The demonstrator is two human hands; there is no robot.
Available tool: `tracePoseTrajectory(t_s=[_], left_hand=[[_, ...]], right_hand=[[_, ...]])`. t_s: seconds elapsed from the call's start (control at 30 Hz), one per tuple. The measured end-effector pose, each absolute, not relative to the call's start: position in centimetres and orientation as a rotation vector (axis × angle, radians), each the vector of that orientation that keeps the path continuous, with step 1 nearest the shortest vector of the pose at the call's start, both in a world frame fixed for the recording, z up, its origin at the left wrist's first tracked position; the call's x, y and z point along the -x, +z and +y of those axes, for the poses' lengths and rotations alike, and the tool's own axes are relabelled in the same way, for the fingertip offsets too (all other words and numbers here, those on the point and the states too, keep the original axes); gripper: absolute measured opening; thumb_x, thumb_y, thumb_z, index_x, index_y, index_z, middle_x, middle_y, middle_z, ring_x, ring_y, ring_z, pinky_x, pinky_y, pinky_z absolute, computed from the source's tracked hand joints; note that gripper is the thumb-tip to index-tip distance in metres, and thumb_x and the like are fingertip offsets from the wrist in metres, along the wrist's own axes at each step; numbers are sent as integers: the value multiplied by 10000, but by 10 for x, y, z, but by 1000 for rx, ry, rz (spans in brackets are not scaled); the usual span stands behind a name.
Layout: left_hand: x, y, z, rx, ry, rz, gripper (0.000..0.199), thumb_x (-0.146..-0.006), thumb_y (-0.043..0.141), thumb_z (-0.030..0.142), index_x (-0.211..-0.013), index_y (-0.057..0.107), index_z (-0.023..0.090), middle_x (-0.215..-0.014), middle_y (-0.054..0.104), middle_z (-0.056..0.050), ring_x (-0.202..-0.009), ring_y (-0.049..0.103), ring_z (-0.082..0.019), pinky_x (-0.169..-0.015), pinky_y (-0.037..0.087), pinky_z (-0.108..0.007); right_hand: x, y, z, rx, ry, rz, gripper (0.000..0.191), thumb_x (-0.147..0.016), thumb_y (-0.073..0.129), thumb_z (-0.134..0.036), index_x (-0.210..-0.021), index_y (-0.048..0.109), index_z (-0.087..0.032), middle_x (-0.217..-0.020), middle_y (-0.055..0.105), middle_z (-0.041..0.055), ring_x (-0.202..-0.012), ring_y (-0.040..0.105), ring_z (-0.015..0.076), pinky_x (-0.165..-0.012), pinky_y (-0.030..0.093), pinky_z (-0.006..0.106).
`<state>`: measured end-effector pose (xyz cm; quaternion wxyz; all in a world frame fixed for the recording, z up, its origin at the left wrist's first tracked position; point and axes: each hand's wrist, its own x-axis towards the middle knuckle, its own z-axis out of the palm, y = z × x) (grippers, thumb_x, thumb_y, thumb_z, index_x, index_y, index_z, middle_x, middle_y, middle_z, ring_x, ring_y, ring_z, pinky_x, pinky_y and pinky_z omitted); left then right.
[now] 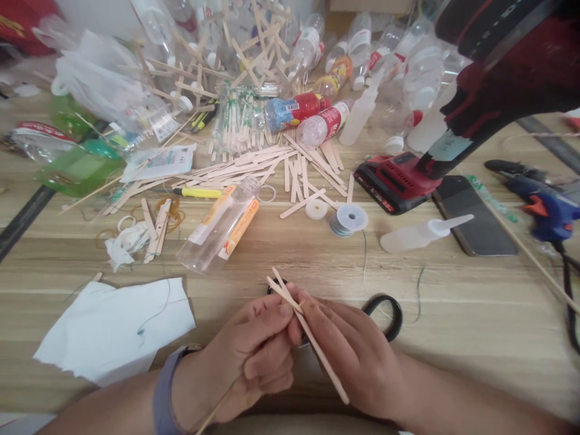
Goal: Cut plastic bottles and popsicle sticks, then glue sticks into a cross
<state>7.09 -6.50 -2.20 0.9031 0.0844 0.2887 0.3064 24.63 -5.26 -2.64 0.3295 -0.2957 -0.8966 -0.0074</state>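
Close to the table's front edge, both my hands meet around two wooden craft sticks (324,356) that cross at a narrow angle. My left hand (254,350) is closed, its thumb and fingers pinching near the crossing. From the other side, the fingers of my right hand (353,344) press on the same sticks, with the longer one lying across them. A thin pale strip (216,411) runs down from beneath my left palm; its upper end is hidden. Behind my hands lies a pair of black-handled scissors (395,317), mostly covered.
A clear plastic bottle (206,244) lies ahead, beside a wire spool (348,220) and a glue bottle (410,235). White paper (122,323) is at left. A red cordless drill (399,178), phone (480,223) and glue gun (550,205) stand right. Loose sticks (254,160) and bottles fill the back.
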Motion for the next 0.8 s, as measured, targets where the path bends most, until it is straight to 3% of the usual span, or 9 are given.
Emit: tracePoseTrajectory(t_s=[0.27, 0.47, 0.6, 0.8], left_hand=[[-70, -26, -62, -246, 650, 588, 329, -832, 718, 451, -723, 614, 159, -323, 355, 124, -294, 167, -31, -376, 155, -186], [-65, -31, -54, -329, 626, 589, 323, -851, 696, 456, -723, 596, 177, -325, 367, 113, -291, 169, -49, -362, 155, -203], [-65, -32, -54, -351, 626, 566, 326, -875, 671, 442, -701, 566, 187, -317, 336, 119, -282, 143, -49, -347, 142, -202], [-64, -38, -57, -360, 585, 591, 320, -892, 639, 449, -730, 573, 181, -320, 375, 105, -278, 177, -50, -367, 170, -213]], right_hand=[[-247, -27, -48, 723, 139, -2346, 323, -996, 277, -43, -1220, 507, -13, -1039, 753, 195, -1033, 714, 221, -873, 609, 307], [-254, -32, -42, 759, 667, -2184, 284, -1008, 427, -156, -1285, 482, -183, -974, 757, 63, -814, 733, 171, -715, 604, 261], [-259, -31, -36, 792, 1030, -2001, 342, -991, 495, -152, -1319, 516, -246, -922, 731, 5, -772, 694, 108, -694, 551, 185], [-259, -36, -32, 630, 1549, -1731, 426, -996, 519, -178, -1375, 554, -371, -973, 690, -2, -731, 628, 83, -647, 541, 182]])
